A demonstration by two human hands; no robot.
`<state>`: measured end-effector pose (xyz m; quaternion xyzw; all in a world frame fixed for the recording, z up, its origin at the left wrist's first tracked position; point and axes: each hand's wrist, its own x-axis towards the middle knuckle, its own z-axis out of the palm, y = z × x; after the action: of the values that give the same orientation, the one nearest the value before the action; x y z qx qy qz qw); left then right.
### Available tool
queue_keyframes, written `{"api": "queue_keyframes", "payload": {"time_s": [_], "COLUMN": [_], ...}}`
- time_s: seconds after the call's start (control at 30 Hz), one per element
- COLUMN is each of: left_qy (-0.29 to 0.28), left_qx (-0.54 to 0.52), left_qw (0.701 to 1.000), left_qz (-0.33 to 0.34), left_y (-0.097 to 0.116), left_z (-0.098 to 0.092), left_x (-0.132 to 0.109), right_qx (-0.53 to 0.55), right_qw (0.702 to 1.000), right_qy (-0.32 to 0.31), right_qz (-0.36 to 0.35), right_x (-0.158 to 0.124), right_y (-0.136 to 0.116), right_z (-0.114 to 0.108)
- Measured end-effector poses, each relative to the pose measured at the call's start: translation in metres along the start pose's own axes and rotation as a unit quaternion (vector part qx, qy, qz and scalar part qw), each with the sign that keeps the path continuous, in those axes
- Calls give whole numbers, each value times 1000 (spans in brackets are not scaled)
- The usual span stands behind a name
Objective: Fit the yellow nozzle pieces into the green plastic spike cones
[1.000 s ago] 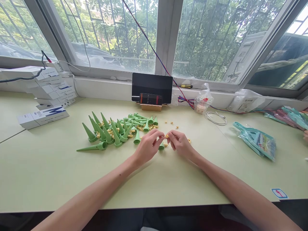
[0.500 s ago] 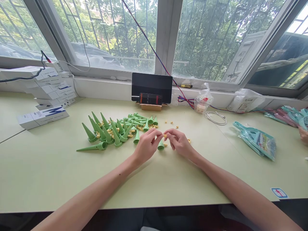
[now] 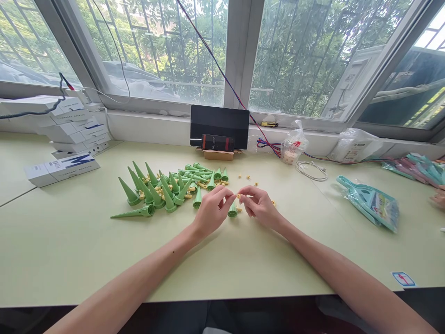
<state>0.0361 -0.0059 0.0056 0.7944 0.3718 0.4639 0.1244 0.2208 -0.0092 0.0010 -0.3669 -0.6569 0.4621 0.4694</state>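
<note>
My left hand is closed around a green plastic cone, whose wide end pokes out below the fingers. My right hand pinches a small yellow piece right against the left fingertips, over the table. Just beyond my left hand lies a heap of green cones, some upright and some lying down, with small yellow pieces mixed in. A few loose yellow pieces lie past my right hand.
A dark tablet with a phone on a stand leans at the window sill. White boxes are stacked at left. Cables, plastic bags and a teal packet lie at right, where another person's hand shows at the edge.
Both hands have crept slightly toward me and to the left while still pinched together; the cone in my left hand shows a bit more. The other person's hand at the right edge has shifted.
</note>
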Motion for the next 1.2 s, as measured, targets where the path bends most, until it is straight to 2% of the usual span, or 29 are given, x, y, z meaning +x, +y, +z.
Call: {"api": "queue_keyframes", "payload": {"time_s": [0.3, 0.5, 0.77, 1.2], "left_qy": [-5, 11, -3, -119], "left_qx": [-5, 1, 9, 58], "left_qw": [1000, 1000, 998, 986], "left_qz": [-1, -5, -65, -105], "left_y": [0, 2, -2, -4], "left_z": [0, -1, 1, 2], "left_x": [-1, -1, -2, -2], "right_qx": [17, 14, 12, -5], "right_qw": [1000, 1000, 1000, 995], "right_qy": [-6, -5, 7, 100], "right_qz": [4, 0, 5, -19], "right_x": [1, 2, 1, 4], "right_y": [3, 2, 0, 8], "right_z": [-1, -1, -1, -2]}}
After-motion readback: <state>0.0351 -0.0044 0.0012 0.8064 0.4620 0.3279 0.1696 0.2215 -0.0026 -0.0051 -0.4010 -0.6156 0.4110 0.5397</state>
